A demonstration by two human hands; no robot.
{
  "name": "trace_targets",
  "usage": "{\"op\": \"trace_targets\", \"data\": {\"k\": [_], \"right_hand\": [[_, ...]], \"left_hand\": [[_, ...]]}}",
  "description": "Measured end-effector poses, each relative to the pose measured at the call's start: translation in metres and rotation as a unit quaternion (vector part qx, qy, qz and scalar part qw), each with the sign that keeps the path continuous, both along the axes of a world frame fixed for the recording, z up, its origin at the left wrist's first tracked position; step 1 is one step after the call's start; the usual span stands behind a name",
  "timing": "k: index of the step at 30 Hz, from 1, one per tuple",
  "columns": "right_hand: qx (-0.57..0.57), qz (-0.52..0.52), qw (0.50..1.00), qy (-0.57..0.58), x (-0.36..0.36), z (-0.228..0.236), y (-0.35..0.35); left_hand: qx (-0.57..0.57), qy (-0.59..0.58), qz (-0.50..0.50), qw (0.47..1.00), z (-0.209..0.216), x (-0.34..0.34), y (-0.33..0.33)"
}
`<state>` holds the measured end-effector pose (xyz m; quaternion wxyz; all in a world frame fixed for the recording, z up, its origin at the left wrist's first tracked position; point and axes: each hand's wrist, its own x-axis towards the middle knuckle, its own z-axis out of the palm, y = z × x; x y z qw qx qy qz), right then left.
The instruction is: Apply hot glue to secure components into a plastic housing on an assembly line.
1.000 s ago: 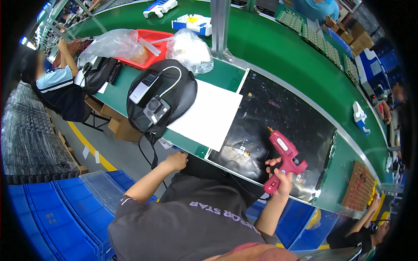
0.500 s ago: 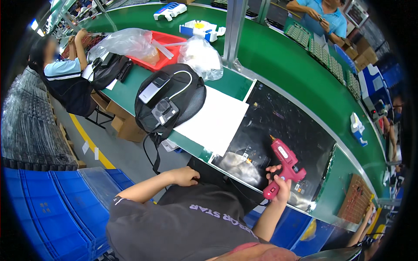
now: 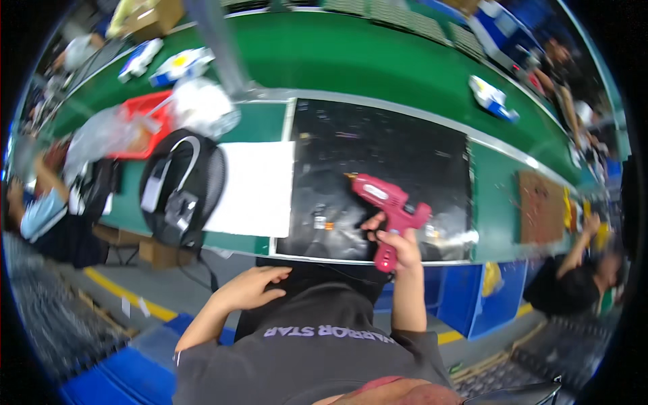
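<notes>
My right hand (image 3: pixel 403 250) is wrapped around the handle of a pink-red hot glue gun (image 3: pixel 383 193), its fingers near the trigger. The gun is held above a black mat (image 3: pixel 324 125) on the bench, with its brass nozzle pointing left. Nothing is in my left hand (image 3: pixel 251 289), which hovers in front of the bench edge, fingers stretched and thumb apart. A white sheet (image 3: pixel 255 192) lies left of the mat. Beside it rests a black mesh backpack (image 3: pixel 214 177) with a grey boxy device (image 3: pixel 181 209) and a pale slab-like device (image 3: pixel 151 194) on it.
A red tray (image 3: pixel 160 111) with plastic bags (image 3: pixel 201 108) stands at the back left. Beyond the bench runs a green conveyor (image 3: pixel 304 57) with a blue-and-white part (image 3: pixel 491 96). A brown board (image 3: pixel 538 202) lies at right; co-workers sit on both sides.
My view has swung right, so the bench now looks straighter. My left hand has gone from curled to spread. The glue gun stays in my right hand, its nozzle now pointing more to the left.
</notes>
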<state>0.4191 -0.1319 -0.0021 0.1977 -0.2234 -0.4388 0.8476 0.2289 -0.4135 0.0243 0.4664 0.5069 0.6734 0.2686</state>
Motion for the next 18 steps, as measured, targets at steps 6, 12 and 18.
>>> {"op": "trace_targets", "data": {"k": [6, 12, 18], "right_hand": [[-0.007, 0.003, 1.0, 0.016, 0.005, -0.003, 0.003], [-0.034, 0.013, 0.999, 0.014, 0.012, -0.013, 0.008], [0.017, 0.011, 1.0, 0.011, 0.013, -0.019, 0.009]], "left_hand": [[0.089, -0.074, -0.066, 0.991, 0.08, -0.016, 0.058], [0.287, 0.037, -0.076, 0.954, 0.105, -0.026, 0.177], [0.352, 0.017, -0.078, 0.933, 0.065, -0.005, 0.388]]}}
